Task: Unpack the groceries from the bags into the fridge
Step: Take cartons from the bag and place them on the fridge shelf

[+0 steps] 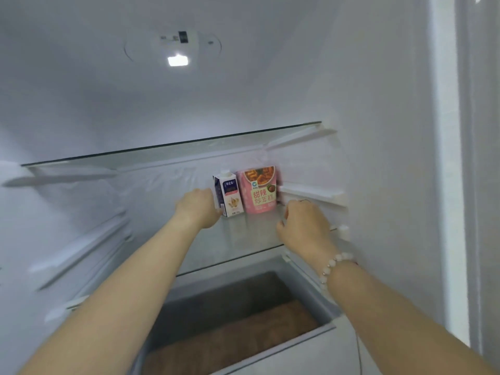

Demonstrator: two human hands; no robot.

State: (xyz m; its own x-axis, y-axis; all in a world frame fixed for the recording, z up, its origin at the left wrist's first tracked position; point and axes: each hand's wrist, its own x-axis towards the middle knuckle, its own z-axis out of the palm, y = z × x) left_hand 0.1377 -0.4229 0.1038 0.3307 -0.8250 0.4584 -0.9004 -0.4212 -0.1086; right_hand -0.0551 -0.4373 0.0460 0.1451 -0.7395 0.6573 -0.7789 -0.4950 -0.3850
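Note:
A small white milk carton [230, 196] stands upright at the back right of the lower glass shelf [243, 239] in the fridge. A pink food pouch [259, 191] stands right beside it, against the right wall. My left hand [197, 209] is at the carton's left side with its fingers wrapped round it, the thumb near the front bottom corner. My right hand [300, 224] hovers over the shelf just in front and to the right of the pouch. Its fingers are loosely curled and hold nothing. A bead bracelet sits on that wrist.
An upper glass shelf [167, 150] hangs above with nothing on it. An open drawer [305, 336] lies below the lower shelf. Shelf rails [311, 194] stick out of both side walls. The fridge lamp [177, 60] is lit on the back wall.

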